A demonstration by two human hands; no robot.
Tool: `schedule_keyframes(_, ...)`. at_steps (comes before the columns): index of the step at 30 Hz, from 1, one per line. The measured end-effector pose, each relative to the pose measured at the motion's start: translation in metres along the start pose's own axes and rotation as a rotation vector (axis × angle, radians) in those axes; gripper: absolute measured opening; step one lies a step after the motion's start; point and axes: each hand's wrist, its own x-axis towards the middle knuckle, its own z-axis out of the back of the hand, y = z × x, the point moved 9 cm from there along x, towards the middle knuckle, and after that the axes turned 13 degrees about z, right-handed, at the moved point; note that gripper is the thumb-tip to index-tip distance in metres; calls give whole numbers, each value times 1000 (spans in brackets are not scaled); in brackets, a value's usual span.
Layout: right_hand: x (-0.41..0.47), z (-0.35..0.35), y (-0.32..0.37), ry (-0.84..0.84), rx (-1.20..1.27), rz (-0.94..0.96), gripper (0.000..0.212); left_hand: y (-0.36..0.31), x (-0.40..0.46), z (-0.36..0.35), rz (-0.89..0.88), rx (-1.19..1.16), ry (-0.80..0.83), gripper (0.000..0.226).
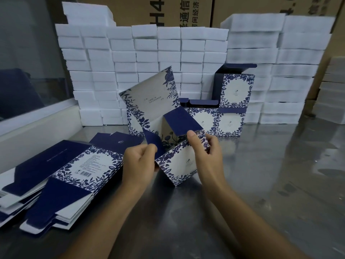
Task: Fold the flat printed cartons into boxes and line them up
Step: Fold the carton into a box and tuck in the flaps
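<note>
I hold a half-formed blue-and-white floral carton above the steel table, its long lid panel sticking up and back. My left hand pinches a dark blue side flap at the carton's left corner. My right hand grips the right corner, thumb pressing on another dark blue flap. A stack of flat printed cartons lies at the left. Folded boxes stand in a row behind, one more box stacked on top with its lid open.
White foam blocks are piled in a wall at the back, with brown shipping cartons behind them. A glass partition and white ledge run along the left. The reflective steel table stretches to the right.
</note>
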Motion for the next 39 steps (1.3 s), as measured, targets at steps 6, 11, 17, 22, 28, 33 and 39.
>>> schedule_keyframes(6, 1, 3, 19, 37, 17, 141, 66, 26, 9, 2, 198, -110, -5, 60)
schedule_keyframes(11, 1, 3, 27, 64, -26, 237, 57, 38, 15, 8, 279, -159, -50, 41)
schedule_keyframes(17, 1, 3, 32, 91, -65, 314, 56, 48, 14, 13, 354, -178, -63, 30)
schedule_keyframes(22, 1, 2, 34, 108, -53, 332, 54, 50, 18, 24, 351, -234, -105, 27)
schedule_keyframes(28, 1, 1, 35, 141, -49, 348, 55, 50, 16, 27, 330, -194, -132, 28)
schedule_keyframes(33, 6, 1, 20, 157, 21, 248, 42, 39, 16, 25, 195, -190, -97, 16)
schedule_keyframes(39, 2, -5, -2, 171, -52, 193, 56, 34, 12, 8, 199, -283, 13, 40)
